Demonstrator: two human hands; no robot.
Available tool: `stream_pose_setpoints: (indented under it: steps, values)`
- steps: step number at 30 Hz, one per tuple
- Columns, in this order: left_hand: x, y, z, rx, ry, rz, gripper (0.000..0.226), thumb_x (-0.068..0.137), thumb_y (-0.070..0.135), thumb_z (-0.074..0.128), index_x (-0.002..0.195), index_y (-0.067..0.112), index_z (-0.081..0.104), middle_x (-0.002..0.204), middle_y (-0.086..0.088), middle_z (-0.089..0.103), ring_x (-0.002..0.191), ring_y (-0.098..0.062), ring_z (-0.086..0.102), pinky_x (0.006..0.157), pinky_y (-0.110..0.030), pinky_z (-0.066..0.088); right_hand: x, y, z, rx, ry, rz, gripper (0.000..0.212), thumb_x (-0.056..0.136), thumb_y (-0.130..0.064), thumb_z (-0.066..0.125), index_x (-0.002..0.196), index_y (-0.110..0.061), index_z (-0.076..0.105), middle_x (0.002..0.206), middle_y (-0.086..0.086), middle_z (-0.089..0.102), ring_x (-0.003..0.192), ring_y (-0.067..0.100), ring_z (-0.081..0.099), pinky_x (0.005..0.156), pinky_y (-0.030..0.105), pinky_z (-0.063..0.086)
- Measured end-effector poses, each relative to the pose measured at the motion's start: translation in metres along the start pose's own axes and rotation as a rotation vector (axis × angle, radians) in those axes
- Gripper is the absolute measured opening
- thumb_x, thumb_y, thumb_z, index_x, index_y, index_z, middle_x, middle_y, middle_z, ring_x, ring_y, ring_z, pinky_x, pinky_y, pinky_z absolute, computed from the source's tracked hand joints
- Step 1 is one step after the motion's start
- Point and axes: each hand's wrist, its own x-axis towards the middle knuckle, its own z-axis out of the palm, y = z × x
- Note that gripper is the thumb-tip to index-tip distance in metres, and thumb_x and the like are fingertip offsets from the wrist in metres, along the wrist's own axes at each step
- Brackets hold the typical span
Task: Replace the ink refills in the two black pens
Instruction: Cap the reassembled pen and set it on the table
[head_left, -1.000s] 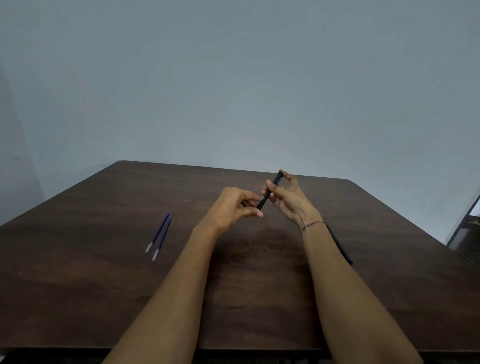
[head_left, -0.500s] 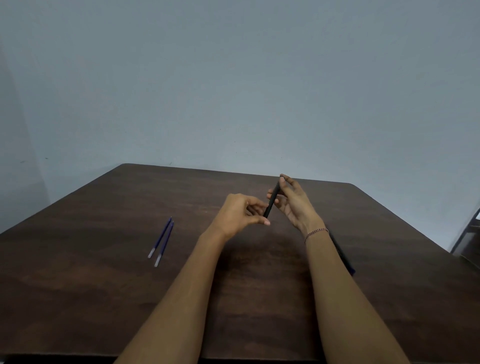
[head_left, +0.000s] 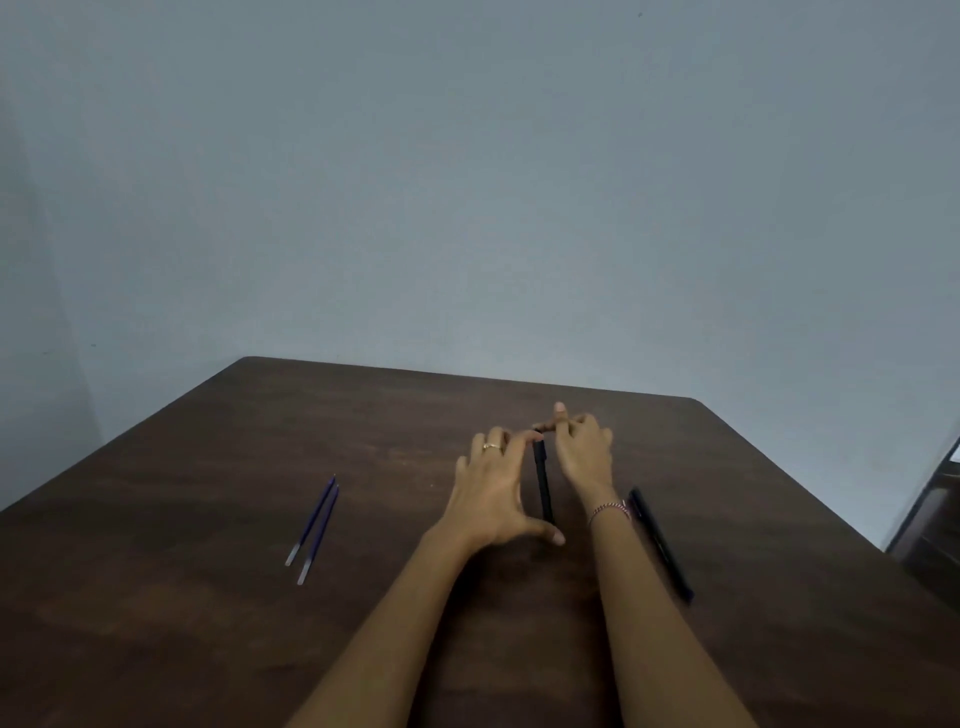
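Note:
A black pen (head_left: 543, 483) is held between my hands, above the dark wooden table (head_left: 208, 597), its length running away from me. My left hand (head_left: 493, 499) spans it, thumb at the near end and fingertips at the far end. My right hand (head_left: 582, 452) pinches the far tip, its other fingers spread. A second black pen (head_left: 661, 545) lies on the table just right of my right forearm. Two blue ink refills (head_left: 316, 527) lie side by side to the left, well apart from my hands.
The table's far edge meets a plain grey wall (head_left: 467, 182). A dark piece of furniture (head_left: 935, 514) shows at the right edge of the view, beyond the table's corner.
The pen has swung from a slanted hold to lie lengthwise between my hands. My left hand has opened out along it, thumb to the near end. The second pen shows more fully.

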Motion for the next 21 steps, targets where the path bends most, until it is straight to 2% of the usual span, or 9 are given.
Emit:
stream_pose_setpoints:
  steps: [4, 8, 10, 14, 17, 21]
  values:
    - [0.000, 0.015, 0.012, 0.044, -0.020, -0.076, 0.122, 0.041, 0.073, 0.073, 0.140, 0.036, 0.011, 0.138, -0.002, 0.025, 0.123, -0.021, 0.024, 0.097, -0.039, 0.027, 0.011, 0.000, -0.019, -0.190, -0.053, -0.058, 0.057, 0.098, -0.054, 0.024, 0.103, -0.010, 0.060, 0.121, 0.012, 0.054, 0.122, 0.028, 0.038, 0.100, 0.046, 0.030]
    - [-0.005, 0.031, 0.024, 0.047, -0.072, -0.164, 0.130, 0.042, 0.075, 0.072, 0.144, 0.032, 0.003, 0.145, -0.005, 0.019, 0.134, -0.025, 0.015, 0.108, -0.049, 0.018, 0.023, 0.009, -0.047, -0.351, -0.173, -0.069, 0.061, 0.098, -0.055, 0.021, 0.079, -0.023, 0.070, 0.130, 0.007, 0.051, 0.129, 0.030, 0.034, 0.105, 0.052, 0.023]
    - [-0.005, 0.041, 0.030, 0.027, -0.118, -0.195, 0.133, 0.043, 0.075, 0.072, 0.145, 0.032, 0.000, 0.150, -0.007, 0.013, 0.139, -0.027, 0.007, 0.111, -0.057, 0.008, 0.025, 0.015, -0.057, -0.421, -0.240, -0.038, 0.066, 0.098, -0.057, 0.019, 0.086, -0.026, 0.076, 0.139, 0.005, 0.047, 0.134, 0.030, 0.030, 0.108, 0.054, 0.019]
    - [-0.005, 0.060, 0.038, -0.024, -0.171, -0.215, 0.136, 0.041, 0.078, 0.071, 0.147, 0.031, 0.000, 0.155, -0.010, 0.008, 0.143, -0.028, -0.001, 0.107, -0.064, -0.006, 0.026, 0.031, -0.070, -0.556, -0.341, 0.030, 0.071, 0.096, -0.062, 0.013, 0.100, -0.028, 0.075, 0.149, 0.005, 0.039, 0.139, 0.031, 0.023, 0.110, 0.055, 0.014]
    - [-0.005, 0.072, 0.045, -0.043, -0.215, -0.222, 0.137, 0.040, 0.079, 0.070, 0.147, 0.030, -0.001, 0.155, -0.012, 0.008, 0.143, -0.028, -0.003, 0.103, -0.068, -0.010, 0.026, 0.042, -0.077, -0.633, -0.375, 0.067, 0.076, 0.094, -0.064, 0.010, 0.115, -0.019, 0.068, 0.148, 0.007, 0.040, 0.141, 0.031, 0.022, 0.110, 0.056, 0.014]
    - [-0.006, 0.082, 0.052, -0.055, -0.240, -0.215, 0.137, 0.039, 0.078, 0.070, 0.146, 0.031, -0.001, 0.155, -0.012, 0.009, 0.143, -0.028, -0.002, 0.099, -0.069, -0.015, 0.025, 0.051, -0.084, -0.650, -0.372, 0.057, 0.078, 0.091, -0.069, 0.012, 0.116, -0.015, 0.063, 0.140, 0.008, 0.047, 0.139, 0.030, 0.024, 0.109, 0.054, 0.016]
